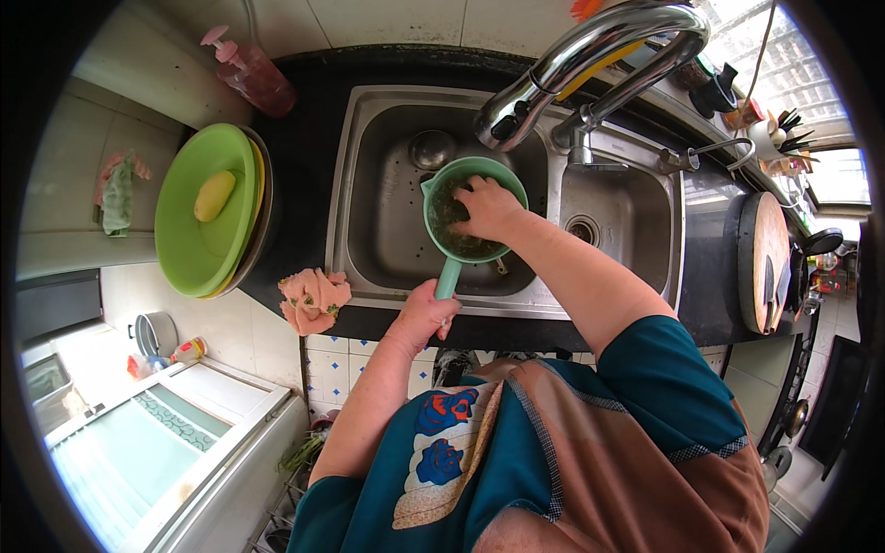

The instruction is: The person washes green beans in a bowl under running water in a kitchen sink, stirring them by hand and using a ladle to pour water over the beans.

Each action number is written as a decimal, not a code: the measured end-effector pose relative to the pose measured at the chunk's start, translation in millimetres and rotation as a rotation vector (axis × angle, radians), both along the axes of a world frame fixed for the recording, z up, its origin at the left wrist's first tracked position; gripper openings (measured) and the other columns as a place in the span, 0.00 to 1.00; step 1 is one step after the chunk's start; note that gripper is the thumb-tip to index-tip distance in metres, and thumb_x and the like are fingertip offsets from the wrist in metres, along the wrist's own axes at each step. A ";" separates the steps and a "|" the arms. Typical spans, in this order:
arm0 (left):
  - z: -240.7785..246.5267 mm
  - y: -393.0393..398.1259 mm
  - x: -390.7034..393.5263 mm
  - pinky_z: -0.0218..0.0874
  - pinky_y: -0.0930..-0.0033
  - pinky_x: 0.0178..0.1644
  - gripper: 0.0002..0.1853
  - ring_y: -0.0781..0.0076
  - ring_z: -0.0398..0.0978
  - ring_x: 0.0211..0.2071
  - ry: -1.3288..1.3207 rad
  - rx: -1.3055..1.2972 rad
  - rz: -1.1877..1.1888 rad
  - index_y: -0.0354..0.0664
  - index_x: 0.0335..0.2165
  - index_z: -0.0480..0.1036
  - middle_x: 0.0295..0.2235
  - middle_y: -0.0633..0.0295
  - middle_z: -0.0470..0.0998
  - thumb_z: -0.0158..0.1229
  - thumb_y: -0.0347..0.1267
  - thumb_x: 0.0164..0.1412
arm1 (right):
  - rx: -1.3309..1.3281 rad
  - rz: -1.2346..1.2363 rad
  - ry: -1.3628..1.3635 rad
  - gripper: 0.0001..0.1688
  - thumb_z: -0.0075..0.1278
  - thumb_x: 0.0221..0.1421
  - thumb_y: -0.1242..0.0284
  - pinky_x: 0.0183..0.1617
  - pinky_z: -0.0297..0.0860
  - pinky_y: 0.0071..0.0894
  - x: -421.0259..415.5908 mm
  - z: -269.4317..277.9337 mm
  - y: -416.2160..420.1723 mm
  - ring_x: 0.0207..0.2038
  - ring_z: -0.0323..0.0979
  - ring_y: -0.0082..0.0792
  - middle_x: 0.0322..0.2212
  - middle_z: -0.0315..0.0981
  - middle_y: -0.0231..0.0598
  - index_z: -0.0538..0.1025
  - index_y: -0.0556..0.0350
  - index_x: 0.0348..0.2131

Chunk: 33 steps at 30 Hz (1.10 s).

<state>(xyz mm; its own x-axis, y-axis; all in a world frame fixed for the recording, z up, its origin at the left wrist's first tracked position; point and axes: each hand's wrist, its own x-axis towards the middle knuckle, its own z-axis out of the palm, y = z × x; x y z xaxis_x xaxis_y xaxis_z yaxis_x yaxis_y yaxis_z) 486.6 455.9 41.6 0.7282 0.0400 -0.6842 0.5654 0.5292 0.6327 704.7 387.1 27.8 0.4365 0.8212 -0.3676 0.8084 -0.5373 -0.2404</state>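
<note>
My left hand (423,314) is closed around the handle of a green plastic dipper (448,276), which is over the larger basin of a stainless steel sink (387,242). Inside the dipper's bowl is my right hand (487,211), its fingers spread in dark, cloudy contents that I cannot make out. Whether the fingertips grip anything is hidden. A round metal bowl or ladle (433,149) lies in the basin behind the dipper. Above the sink arches a chrome faucet (532,104). A crumpled pink cloth (314,301) rests at the sink's front left corner.
On the left, a green plastic basin (200,256) holding a yellow oblong item (215,196) sits on stacked basins. Behind it stands a pink pump bottle (256,79). To the right are the smaller sink basin (622,242) and a round wooden chopping board (767,242) with knives.
</note>
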 end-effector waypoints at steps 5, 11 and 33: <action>-1.1 0.7 -0.7 0.53 0.74 0.14 0.09 0.75 0.61 0.09 0.027 -0.022 0.012 0.37 0.31 0.64 0.15 0.63 0.65 0.54 0.24 0.49 | -0.123 -0.040 0.325 0.39 0.57 0.44 0.56 0.56 0.63 0.41 -10.1 4.0 -3.3 0.52 0.65 0.53 0.51 0.61 0.56 0.67 0.49 0.54; 0.6 1.4 1.7 0.54 0.73 0.14 0.09 0.75 0.62 0.11 0.021 -0.013 -0.013 0.37 0.30 0.64 0.16 0.63 0.66 0.55 0.24 0.48 | 0.009 -0.024 0.452 0.21 0.45 0.47 0.75 0.52 0.65 0.44 -23.5 -25.7 7.1 0.46 0.70 0.52 0.40 0.72 0.58 0.74 0.57 0.44; -1.7 0.4 1.2 0.54 0.73 0.14 0.09 0.74 0.62 0.09 0.023 0.005 -0.011 0.37 0.31 0.64 0.14 0.63 0.65 0.54 0.24 0.48 | -0.062 0.048 0.389 0.21 0.44 0.51 0.73 0.49 0.67 0.45 -28.9 -28.8 10.9 0.42 0.72 0.52 0.39 0.72 0.56 0.72 0.53 0.47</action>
